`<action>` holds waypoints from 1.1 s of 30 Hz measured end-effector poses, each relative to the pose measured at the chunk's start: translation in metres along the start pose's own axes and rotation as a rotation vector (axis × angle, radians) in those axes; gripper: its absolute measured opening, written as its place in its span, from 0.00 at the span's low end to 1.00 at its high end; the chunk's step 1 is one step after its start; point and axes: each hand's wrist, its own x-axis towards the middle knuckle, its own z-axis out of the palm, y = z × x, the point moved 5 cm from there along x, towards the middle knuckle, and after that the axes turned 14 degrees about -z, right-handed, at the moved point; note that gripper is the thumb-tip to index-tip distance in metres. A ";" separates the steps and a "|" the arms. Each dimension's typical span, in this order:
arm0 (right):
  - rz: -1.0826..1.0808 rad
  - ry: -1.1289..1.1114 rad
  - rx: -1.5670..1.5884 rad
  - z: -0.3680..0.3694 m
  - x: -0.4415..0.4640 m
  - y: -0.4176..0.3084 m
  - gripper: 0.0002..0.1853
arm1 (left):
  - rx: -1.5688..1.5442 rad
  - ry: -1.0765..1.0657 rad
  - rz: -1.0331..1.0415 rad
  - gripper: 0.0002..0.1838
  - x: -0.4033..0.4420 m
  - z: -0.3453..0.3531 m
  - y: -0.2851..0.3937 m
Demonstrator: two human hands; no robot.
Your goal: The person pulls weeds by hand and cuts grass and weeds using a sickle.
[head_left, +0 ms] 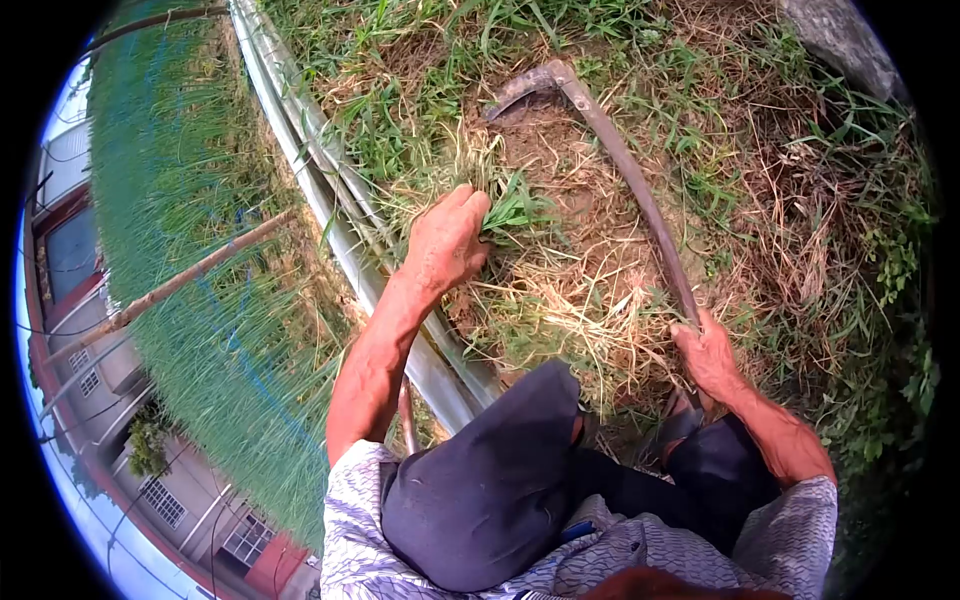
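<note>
Our right hand [708,358] grips the sickle [638,185] by its handle's near end. We have our left hand [448,240] closed on a grass tuft [515,207]. Blade [520,90] sits farther out, by brown soil [545,140]. Shiny strip [299,160] runs along our left; beyond it, tall green crop [150,230], then buildings [195,480].

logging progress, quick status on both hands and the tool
Right hand holds sickle with long brown handle, curved metal blade. Left hand closed on leafy green grass. Long, shiny pale strip passes behind left forearm.
</note>
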 end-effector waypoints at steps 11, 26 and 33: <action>0.048 0.105 -0.108 -0.006 -0.017 0.026 0.19 | 0.142 0.002 -0.115 0.20 -0.009 0.015 -0.033; 0.098 -0.032 -0.091 0.001 0.009 -0.012 0.22 | 0.273 0.001 -0.181 0.18 -0.008 0.001 -0.045; 0.037 0.017 0.096 -0.003 0.008 -0.018 0.20 | 0.241 -0.006 -0.195 0.18 -0.022 0.005 -0.065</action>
